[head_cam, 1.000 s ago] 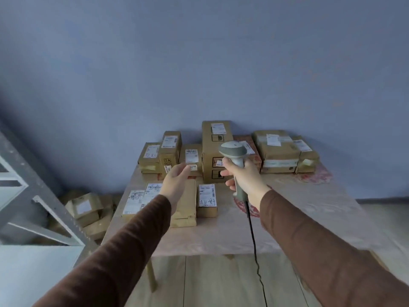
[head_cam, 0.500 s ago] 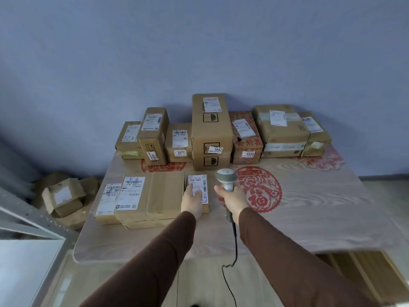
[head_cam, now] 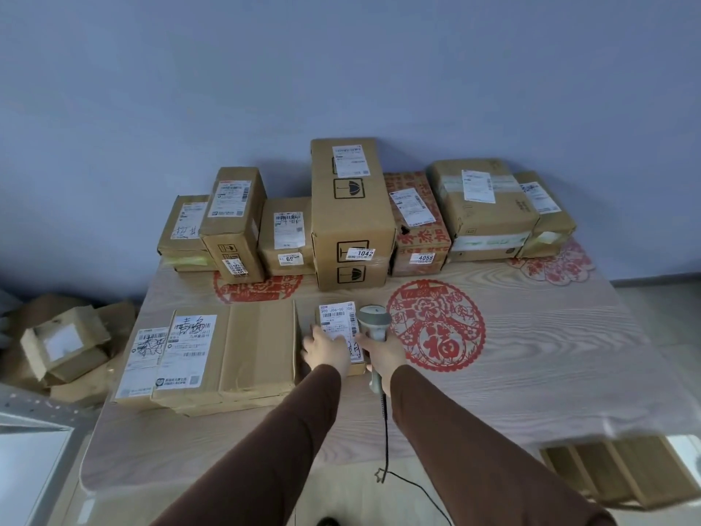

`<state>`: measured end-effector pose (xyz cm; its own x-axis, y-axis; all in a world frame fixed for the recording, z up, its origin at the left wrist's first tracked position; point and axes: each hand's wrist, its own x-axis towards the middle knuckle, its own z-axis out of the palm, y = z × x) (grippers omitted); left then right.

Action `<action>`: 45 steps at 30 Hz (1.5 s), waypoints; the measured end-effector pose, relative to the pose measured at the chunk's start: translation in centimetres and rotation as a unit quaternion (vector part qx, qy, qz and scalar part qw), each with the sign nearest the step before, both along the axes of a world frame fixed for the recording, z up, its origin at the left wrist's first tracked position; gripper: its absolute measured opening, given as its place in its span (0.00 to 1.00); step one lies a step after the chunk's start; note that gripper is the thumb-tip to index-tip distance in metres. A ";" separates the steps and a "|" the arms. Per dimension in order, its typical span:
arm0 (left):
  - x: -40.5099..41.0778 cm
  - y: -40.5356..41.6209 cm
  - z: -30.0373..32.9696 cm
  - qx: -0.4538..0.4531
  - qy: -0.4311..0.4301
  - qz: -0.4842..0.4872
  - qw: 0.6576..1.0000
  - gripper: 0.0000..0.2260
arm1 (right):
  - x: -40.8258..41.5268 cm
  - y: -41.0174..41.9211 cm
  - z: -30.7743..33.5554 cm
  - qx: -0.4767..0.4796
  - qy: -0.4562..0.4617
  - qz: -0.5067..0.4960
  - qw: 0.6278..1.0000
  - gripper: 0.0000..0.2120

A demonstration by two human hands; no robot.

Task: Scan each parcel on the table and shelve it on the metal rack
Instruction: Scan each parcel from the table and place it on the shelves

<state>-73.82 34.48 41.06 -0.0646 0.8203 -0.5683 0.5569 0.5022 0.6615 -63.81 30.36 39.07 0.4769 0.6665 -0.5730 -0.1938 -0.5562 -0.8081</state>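
The left hand [head_cam: 326,349] rests on the small labelled parcel [head_cam: 338,328] at the centre of the frame, fingers spread over the near left part of its white shipping label; whether they curl round the edge cannot be told. The parcel lies flat on the wood-grain table [head_cam: 531,373], just right of a wide flat carton [head_cam: 235,354] and clear of it by a narrow gap.

The right hand [head_cam: 381,354] grips the handle of a grey handheld barcode scanner [head_cam: 373,324], fingers wrapped fully round it. The scanner head sits just beside the right edge of the parcel label. The scanner cable [head_cam: 385,442] hangs from the handle base toward the bottom of the frame.

The wide flat carton lies on top of a second flat parcel [head_cam: 138,358], which shows at its left side. A row of parcels stands along the far table edge against the blue wall: a tall carton marked 1042 [head_cam: 351,222] in the middle, a red-printed box marked 4068 [head_cam: 415,229] to its right, and smaller cartons either side.

A red paper-cut emblem [head_cam: 440,328] lies on the table right of the scanner. Loose cartons [head_cam: 64,343] lie on the floor at the left. A corner of the metal rack [head_cam: 34,415] shows at the lower left.
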 end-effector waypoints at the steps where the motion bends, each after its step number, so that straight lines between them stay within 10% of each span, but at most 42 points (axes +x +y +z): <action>1: 0.0 0.1 -0.5 -0.004 -0.005 -0.003 1.000 0.26 | 0.5 -0.1 -0.3 -0.003 -0.001 -0.008 1.000 0.13; 10: 2.2 -3.7 -1.4 -0.012 -0.117 0.014 0.993 0.19 | 4.9 -3.2 0.0 0.030 0.035 -0.027 0.999 0.05; 26: 9.8 -8.1 14.4 0.071 -0.476 -0.006 0.876 0.22 | 16.3 -8.5 16.7 0.273 -0.071 -0.002 0.959 0.11; 45: 17.0 -10.5 25.6 0.255 -0.491 -0.088 0.828 0.39 | 18.4 -17.6 31.4 0.409 -0.226 0.017 0.884 0.10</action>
<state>-56.85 24.00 66.65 0.3699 0.9173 0.1477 -0.3405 -0.0140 0.9401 -45.37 12.74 70.51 0.5057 0.7883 0.3505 0.2566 0.2504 -0.9335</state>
